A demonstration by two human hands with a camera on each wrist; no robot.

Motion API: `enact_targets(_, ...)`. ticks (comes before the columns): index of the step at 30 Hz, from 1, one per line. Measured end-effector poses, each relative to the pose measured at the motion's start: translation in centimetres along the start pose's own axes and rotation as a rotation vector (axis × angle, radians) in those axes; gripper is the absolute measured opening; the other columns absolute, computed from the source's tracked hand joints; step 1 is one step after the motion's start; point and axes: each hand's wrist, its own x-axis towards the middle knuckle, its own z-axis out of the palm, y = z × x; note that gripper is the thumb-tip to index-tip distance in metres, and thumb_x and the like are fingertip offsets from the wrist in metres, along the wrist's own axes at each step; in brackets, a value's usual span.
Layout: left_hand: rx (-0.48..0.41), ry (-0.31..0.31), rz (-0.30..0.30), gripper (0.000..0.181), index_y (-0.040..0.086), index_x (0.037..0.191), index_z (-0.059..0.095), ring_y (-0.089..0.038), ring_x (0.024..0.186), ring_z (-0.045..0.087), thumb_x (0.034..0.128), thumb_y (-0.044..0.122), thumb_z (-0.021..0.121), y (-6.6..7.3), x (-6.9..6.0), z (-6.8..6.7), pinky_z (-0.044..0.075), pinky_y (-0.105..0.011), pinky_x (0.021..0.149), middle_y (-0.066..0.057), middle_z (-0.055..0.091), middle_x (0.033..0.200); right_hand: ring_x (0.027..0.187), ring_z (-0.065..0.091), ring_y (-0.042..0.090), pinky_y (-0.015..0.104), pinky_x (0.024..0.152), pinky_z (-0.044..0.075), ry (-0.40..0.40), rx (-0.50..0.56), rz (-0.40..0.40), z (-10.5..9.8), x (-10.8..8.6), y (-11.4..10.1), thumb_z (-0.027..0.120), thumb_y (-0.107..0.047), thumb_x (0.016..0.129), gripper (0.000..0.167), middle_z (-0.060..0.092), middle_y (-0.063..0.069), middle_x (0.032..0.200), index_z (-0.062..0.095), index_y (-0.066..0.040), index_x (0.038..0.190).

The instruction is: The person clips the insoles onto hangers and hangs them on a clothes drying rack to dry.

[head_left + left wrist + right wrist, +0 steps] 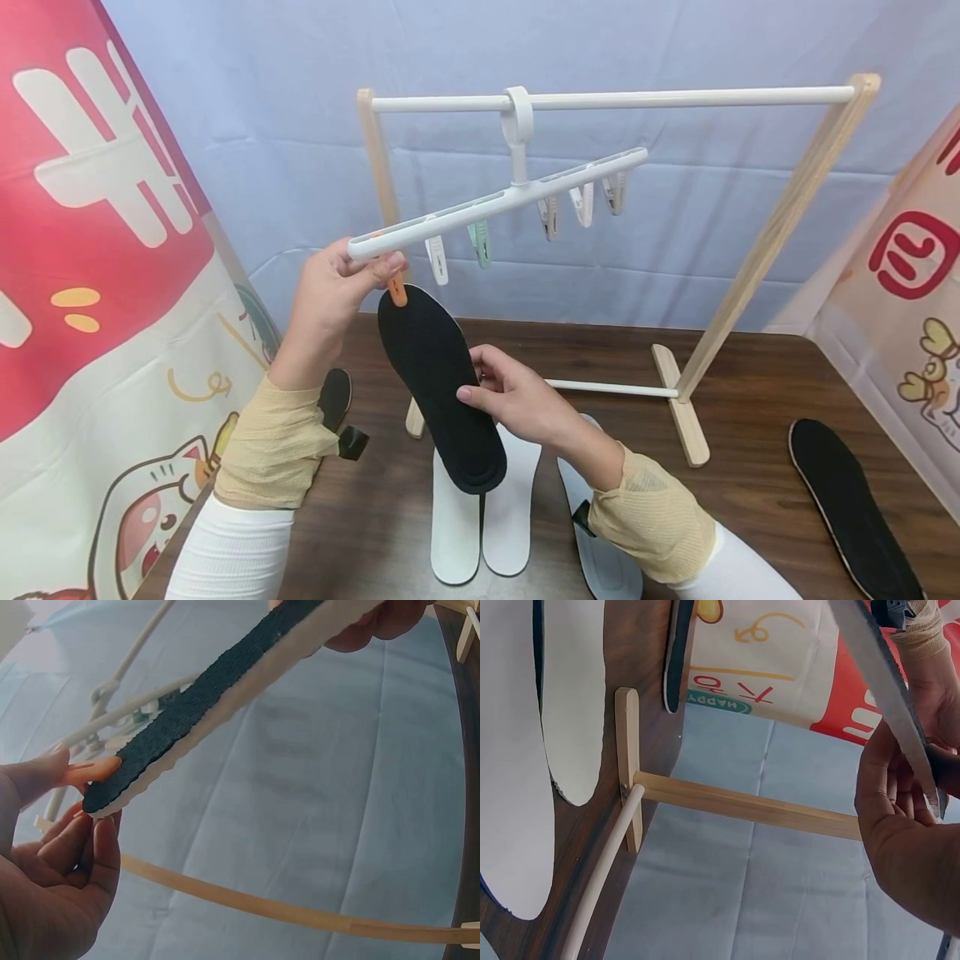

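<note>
My left hand pinches an orange clothespin at the lowered left end of a white clip hanger. In the left wrist view the orange clothespin straddles the tip of a black insole with a pale underside. My right hand holds that black insole by its right edge, thumb on the dark face and fingers behind. The insole hangs tilted above the table. Further clothespins, white, green and grey, hang along the bar, with no insoles on them.
The hanger hooks onto the white rail of a wooden-legged rack. Two pale insoles lie side by side below, with another under my right forearm. Black insoles lie at the right and left of the table.
</note>
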Motion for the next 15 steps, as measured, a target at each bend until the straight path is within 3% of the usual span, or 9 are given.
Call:
enact_targets(8, 0.051, 0.037, -0.029, 0.015, 0.01, 0.1, 0.071, -0.011, 0.069, 0.068, 0.0903, 0.019, 0.078, 0.05, 0.04, -0.1, 0.046, -0.031, 0.077, 0.003, 0.071, 0.07, 0.09, 0.062, 0.022, 0.037, 0.076, 0.051, 0.01, -0.022, 0.024, 0.06, -0.12, 0.06, 0.064, -0.011, 0.1, 0.031, 0.067, 0.006, 0.103, 0.056, -0.012, 0.13)
enact_targets(15, 0.047, 0.004, -0.014, 0.016, 0.007, 0.1, 0.069, -0.015, 0.067, 0.068, 0.092, 0.019, 0.076, -0.14, 0.02, -0.17, 0.044, -0.034, 0.075, 0.0, 0.07, 0.068, 0.098, 0.063, 0.021, 0.036, 0.081, 0.052, 0.018, -0.025, 0.027, 0.08, -0.31, 0.5, 0.064, -0.01, 0.1, 0.034, 0.064, 0.007, 0.114, 0.055, -0.01, 0.133)
